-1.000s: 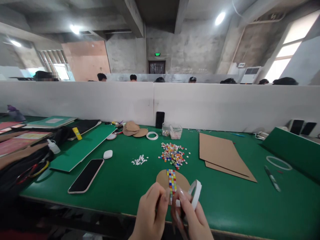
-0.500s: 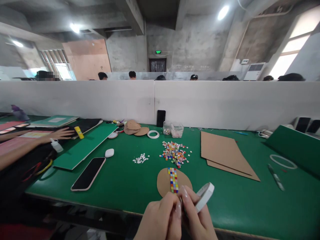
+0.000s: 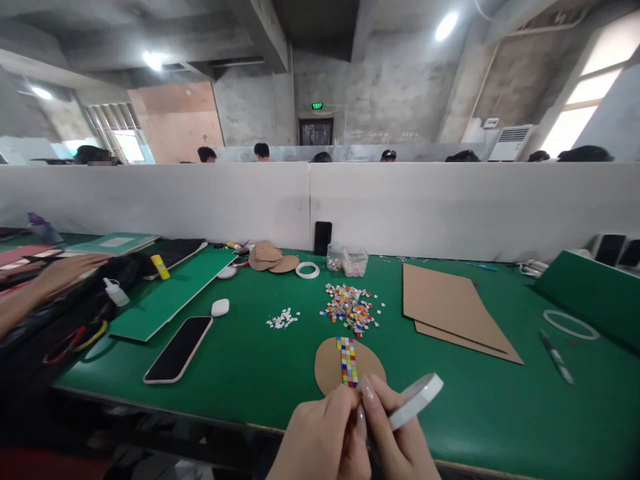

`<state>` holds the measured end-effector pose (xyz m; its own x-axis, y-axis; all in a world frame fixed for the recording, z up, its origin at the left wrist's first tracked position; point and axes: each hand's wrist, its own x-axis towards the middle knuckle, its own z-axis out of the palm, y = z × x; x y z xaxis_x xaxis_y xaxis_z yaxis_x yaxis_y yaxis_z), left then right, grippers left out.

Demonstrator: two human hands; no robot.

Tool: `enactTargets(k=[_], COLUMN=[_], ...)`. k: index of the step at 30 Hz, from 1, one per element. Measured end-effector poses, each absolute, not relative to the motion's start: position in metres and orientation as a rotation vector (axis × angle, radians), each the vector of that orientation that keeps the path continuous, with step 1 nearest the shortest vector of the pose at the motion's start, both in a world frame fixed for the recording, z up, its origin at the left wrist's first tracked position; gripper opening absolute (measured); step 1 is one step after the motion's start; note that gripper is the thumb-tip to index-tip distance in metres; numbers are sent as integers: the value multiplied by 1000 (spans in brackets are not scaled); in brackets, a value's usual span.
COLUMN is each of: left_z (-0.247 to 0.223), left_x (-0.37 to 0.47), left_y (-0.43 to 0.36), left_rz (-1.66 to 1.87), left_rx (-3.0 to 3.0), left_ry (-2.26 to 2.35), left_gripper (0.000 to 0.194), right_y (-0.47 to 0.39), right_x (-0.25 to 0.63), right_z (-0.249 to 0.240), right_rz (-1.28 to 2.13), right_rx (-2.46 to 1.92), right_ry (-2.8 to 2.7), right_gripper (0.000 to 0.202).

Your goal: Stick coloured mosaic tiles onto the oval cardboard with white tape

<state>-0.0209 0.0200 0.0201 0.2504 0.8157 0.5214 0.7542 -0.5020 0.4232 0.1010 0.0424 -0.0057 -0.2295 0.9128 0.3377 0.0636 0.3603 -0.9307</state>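
Note:
My left hand [image 3: 323, 433] is closed, its fingertips pinched against those of my right hand; what it pinches is too small to make out. My right hand [image 3: 395, 427] is closed too and holds a white tape roll [image 3: 417, 400], which sticks out to the right. Just beyond the hands lies a rounded brown cardboard piece [image 3: 327, 367] with a strip of coloured mosaic tiles [image 3: 349, 363] down its middle. Behind it is a pile of mixed coloured tiles [image 3: 353, 307], with a smaller heap of white tiles [image 3: 283, 319] to the left.
A phone [image 3: 179, 350], a white case [image 3: 220, 307] and a green board [image 3: 173, 297] lie left. Cardboard sheets [image 3: 445, 300] and a pen [image 3: 556, 358] lie right. Clear boxes [image 3: 355, 261] stand at the back. Another person's arm [image 3: 45, 287] is at far left.
The tape roll has tilted and shifted slightly right with my right hand. At far left, the other person's hand has drawn back leftward from the glue stick.

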Motion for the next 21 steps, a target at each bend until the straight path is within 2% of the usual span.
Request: enactTargets(k=[10,21], left_z=[18,14], left_x=[-20,-23], left_y=[22,16], left_rz=[1110,995], left_rx=[2403,2123], left_ry=[1513,1497], left_gripper=[15,13], right_y=[44,44], right_x=[100,94], right_z=[-6,-24], right_rz=[935,632], right_rx=[-890,-784], right_ry=[-1668,-1565], right_gripper=[35,29])
